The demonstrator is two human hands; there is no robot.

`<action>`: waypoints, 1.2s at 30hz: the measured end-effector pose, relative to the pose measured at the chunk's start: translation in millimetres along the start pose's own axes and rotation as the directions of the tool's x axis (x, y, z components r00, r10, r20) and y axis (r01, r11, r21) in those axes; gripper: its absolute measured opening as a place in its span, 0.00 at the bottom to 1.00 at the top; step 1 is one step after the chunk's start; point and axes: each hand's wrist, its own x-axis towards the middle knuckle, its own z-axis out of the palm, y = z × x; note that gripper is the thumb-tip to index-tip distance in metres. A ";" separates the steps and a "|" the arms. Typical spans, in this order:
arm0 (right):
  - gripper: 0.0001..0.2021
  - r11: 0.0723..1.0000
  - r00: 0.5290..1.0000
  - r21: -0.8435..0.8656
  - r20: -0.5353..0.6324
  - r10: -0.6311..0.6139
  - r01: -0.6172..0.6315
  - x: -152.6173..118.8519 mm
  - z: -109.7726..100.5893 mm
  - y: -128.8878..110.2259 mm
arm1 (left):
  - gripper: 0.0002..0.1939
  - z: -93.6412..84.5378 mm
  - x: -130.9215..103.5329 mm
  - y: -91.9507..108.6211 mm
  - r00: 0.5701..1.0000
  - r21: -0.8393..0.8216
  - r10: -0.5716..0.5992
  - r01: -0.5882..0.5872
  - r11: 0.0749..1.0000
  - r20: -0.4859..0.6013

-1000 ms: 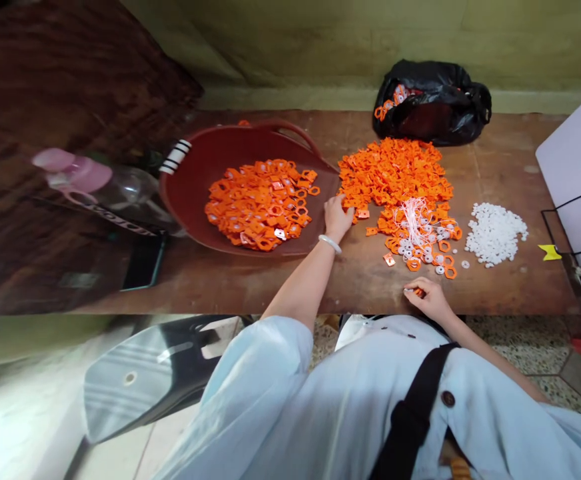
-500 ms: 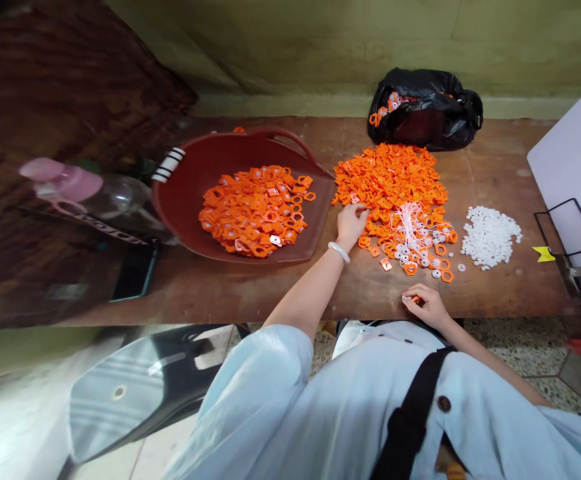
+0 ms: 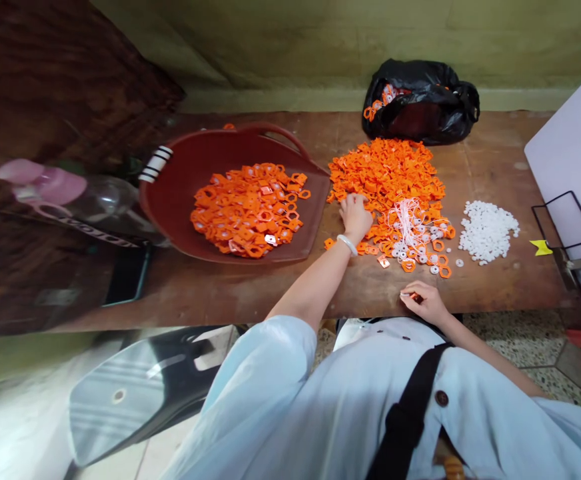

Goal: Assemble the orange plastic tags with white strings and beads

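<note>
My left hand, with a white bangle at the wrist, rests on the left edge of a heap of small orange plastic pieces. Its fingers are bent and slightly apart, touching the pieces. Close to the table's front edge, my right hand is closed on a small orange plastic piece; something white shows at the fingertips. In front of it lie a bundle of white strings and white discs. A single orange piece lies left of my left wrist.
A red-brown scoop basket holding orange pieces stands left. Small white parts are piled right. A black plastic bag sits behind. At left are a bottle and a phone; a pale panel stands right.
My left hand has moved slightly right and its fingers reach over the heap. An orange piece now lies left of the wrist. My right hand keeps its hold. The view has shifted slightly.
</note>
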 end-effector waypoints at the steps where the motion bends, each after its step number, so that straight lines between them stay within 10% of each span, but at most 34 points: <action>1: 0.05 1.000 1.000 0.001 0.003 0.000 0.000 0.4 -0.3 -0.2 | 0.23 -0.6 0.0 3.2 1.000 -0.009 0.001 -0.002 1.000 -0.021; 7: 0.06 0.999 0.999 -0.012 0.016 0.030 -0.029 2.2 -2.8 -5.2 | 0.19 15.6 28.3 35.3 0.939 -0.157 0.313 -0.290 0.944 0.143; 13: 0.08 0.983 0.988 0.104 -0.028 0.154 -0.150 -0.9 -2.9 -9.1 | 0.10 10.5 39.8 42.3 0.948 -0.131 0.288 -0.271 0.954 0.135; 19: 0.11 0.899 0.907 0.313 -0.188 0.376 -0.308 25.2 -24.8 -22.8 | 0.06 -24.9 -30.7 46.6 0.971 -0.485 0.166 -0.063 0.872 0.172; 25: 0.10 0.990 0.911 0.141 -0.405 0.082 -0.027 63.8 -42.8 -62.5 | 0.20 -61.6 -115.1 61.1 0.849 -0.776 0.196 0.323 0.541 0.490; 29: 0.07 0.990 0.915 0.053 -0.391 -0.098 0.128 66.7 -36.2 -77.6 | 0.23 -81.0 -141.3 65.5 0.841 -0.828 0.198 0.403 0.390 0.503; 36: 0.11 0.995 0.939 0.054 -0.338 -0.058 0.081 58.9 -38.0 -74.3 | 0.28 -91.1 -158.7 63.0 0.831 -0.863 0.251 0.441 0.248 0.497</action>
